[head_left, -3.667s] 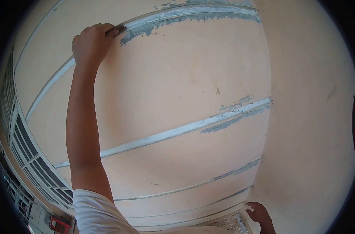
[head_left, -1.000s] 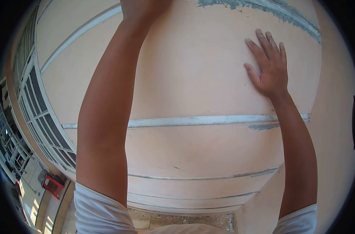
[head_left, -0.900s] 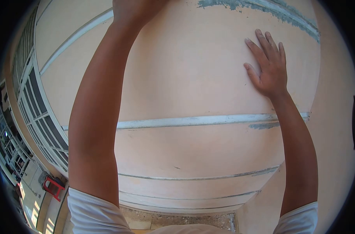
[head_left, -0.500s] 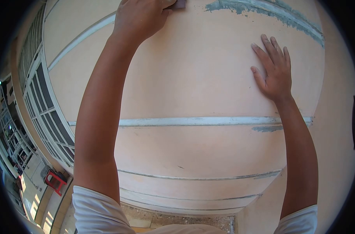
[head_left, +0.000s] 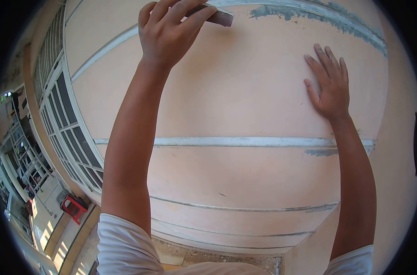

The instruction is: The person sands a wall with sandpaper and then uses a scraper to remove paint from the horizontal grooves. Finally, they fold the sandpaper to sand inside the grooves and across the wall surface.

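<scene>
At the upper edge of the view, my left hand (head_left: 169,39) is wrapped round a dark brownish-purple sanding block (head_left: 222,17), its fingers over the top. The block sits close to the peach wall (head_left: 245,82), just below a pale horizontal groove, and casts a soft shadow beneath it. To the right, my right hand (head_left: 331,91) lies flat on the same wall with fingers spread, holding nothing. Whitish dust shows on its fingertips.
Grey filler patches (head_left: 282,13) border the upper groove. Another pale groove (head_left: 254,141) crosses below my hands. A side wall (head_left: 403,137) meets this one at right. Left are a barred window (head_left: 64,123) and a red stool (head_left: 74,208) on the tiled floor.
The view has shifted so the wall appears farther right. My left hand and the sanding block are lower, with more of the block visible and tilted. My right hand keeps its place on the wall.
</scene>
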{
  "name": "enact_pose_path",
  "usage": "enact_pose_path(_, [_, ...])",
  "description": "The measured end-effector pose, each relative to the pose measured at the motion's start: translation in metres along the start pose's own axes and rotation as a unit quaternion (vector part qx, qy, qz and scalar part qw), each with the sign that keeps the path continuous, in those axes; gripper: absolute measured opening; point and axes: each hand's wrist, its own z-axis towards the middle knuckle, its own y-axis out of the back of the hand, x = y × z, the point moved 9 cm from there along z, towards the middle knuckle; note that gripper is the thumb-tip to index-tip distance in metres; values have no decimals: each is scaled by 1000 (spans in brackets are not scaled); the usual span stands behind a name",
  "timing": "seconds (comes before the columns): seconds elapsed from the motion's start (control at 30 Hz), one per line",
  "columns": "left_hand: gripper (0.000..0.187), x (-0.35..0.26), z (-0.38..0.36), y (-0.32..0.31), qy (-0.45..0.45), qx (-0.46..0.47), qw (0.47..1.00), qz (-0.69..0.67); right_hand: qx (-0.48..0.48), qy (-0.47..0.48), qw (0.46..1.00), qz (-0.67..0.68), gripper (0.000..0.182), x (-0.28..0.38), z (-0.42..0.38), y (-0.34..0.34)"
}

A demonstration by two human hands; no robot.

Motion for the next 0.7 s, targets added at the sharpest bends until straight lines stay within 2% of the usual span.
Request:
enact_pose_path(0.07, [23,-12,-24,14,-59,-120,984,121,-7,-1,1000,-1,52,-1,1,1])
enact_pose_path(0.1, [36,-12,-33,14,-44,-119,986,107,-8,0,1000,-2,50,0,0,2])
enact_pose_path(0.13, [36,-13,-42,15,-47,-118,986,109,-11,-1,1000,1,50,0,0,2])
enact_pose_path(0.2, [22,-14,-48,17,-45,-107,987,109,-10,0,1000,3,50,0,1,3])
enact_pose_path(0.27, [23,-14,-50,18,-40,-106,988,104,-10,-1,1000,4,50,1,1,3])
enact_pose_path(0.37, [19,-6,-45,13,-10,-71,992,104,-10,-1,1000,4,50,1,1,3])
enact_pose_path(0.43, [20,14,-32,-3,57,1,992,116,-7,-2,1000,2,50,1,1,3])
enact_pose_path(0.47, [20,16,-25,-9,59,0,992,110,-11,1,1000,3,50,1,1,3])
enact_pose_path(0.53, [18,33,-8,-21,126,22,987,92,-10,-2,1000,1,50,1,1,3])
enact_pose_path(0.57, [21,30,7,-25,163,60,985,25,-10,-3,1000,5,50,1,1,4])
enact_pose_path(0.6, [21,20,21,-26,163,61,984,22,-12,-3,1000,9,49,2,1,4])
enact_pose_path(0.67, [23,18,30,-45,241,166,954,62,-12,-5,1000,11,49,2,1,5])
enact_pose_path(0.7, [23,20,29,-45,243,164,954,63,-16,-6,1000,14,49,2,1,6])
